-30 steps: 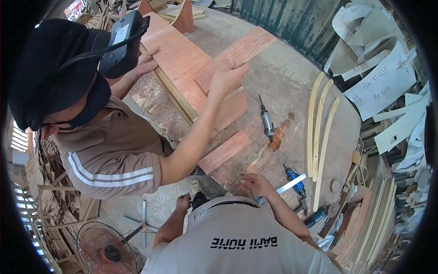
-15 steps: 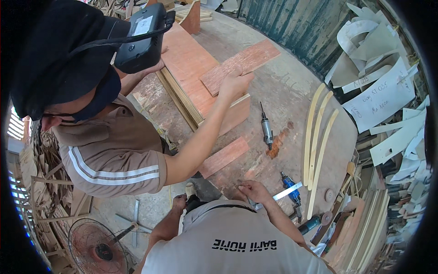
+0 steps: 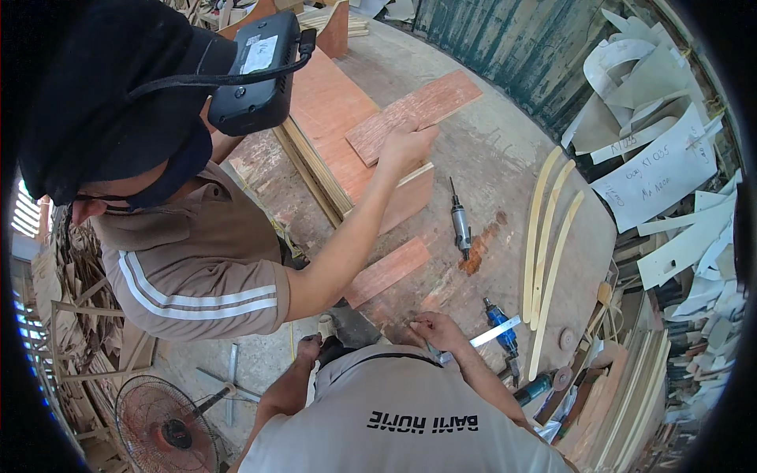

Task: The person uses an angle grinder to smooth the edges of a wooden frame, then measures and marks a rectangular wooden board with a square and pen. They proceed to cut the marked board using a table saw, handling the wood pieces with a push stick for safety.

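Observation:
My right hand [image 3: 438, 330] is at the table's near edge, close to my waist, with thumb and fingertips drawn together. What they pinch, if anything, is too small to make out. A metal ruler [image 3: 497, 332] runs out from beside my right forearm across a blue air tool [image 3: 502, 326]. My left hand [image 3: 310, 347] hangs low by my hip beside dark cloth, its fingers mostly hidden. At my left, a co-worker's hand [image 3: 406, 148] grips a reddish plywood strip [image 3: 430, 106] over a larger stack of plywood boards [image 3: 327, 106]. A shorter plywood strip [image 3: 389, 273] lies flat nearer me.
A silver air tool [image 3: 460, 225] lies mid-table [image 3: 505, 118]. Several thin curved wood strips [image 3: 539, 244] lie along the right side, near a green-bodied grinder [image 3: 535, 388]. Paper templates [image 3: 646, 177] hang on the right wall. A standing fan [image 3: 169, 430] is on the floor at lower left.
The co-worker's head and the device on it have shifted a little to the right, covering the other hand at the boards. The plywood strip and my hands stay nearly in place.

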`<act>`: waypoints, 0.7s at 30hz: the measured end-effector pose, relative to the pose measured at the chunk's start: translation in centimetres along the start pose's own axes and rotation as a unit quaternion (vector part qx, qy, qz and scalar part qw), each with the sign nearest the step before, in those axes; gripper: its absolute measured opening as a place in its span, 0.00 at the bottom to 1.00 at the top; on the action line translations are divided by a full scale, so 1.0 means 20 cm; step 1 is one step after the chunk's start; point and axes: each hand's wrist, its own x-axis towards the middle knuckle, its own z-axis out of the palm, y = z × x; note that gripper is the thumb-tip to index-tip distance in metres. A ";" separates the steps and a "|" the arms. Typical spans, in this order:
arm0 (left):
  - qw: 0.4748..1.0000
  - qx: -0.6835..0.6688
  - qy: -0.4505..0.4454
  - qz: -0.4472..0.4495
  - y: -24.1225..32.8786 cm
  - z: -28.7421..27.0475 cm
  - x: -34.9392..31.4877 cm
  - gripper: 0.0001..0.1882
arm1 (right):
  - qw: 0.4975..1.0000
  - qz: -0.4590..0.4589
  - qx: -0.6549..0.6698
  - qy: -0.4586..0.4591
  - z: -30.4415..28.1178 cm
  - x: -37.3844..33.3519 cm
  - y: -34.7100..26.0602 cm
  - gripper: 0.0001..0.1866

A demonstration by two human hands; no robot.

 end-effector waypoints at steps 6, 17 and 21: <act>0.998 0.037 -0.048 -0.019 -0.03 -0.04 0.03 0.26 | 1.000 0.011 0.003 -0.029 -0.02 0.00 -0.09 0.17; 1.000 0.016 -0.009 0.012 0.05 0.00 -0.07 0.17 | 0.999 -0.009 0.023 -0.044 -0.03 0.00 -0.10 0.17; 1.000 -0.002 -0.014 0.005 0.03 -0.02 -0.05 0.17 | 0.998 0.019 0.019 -0.052 -0.02 0.00 -0.10 0.16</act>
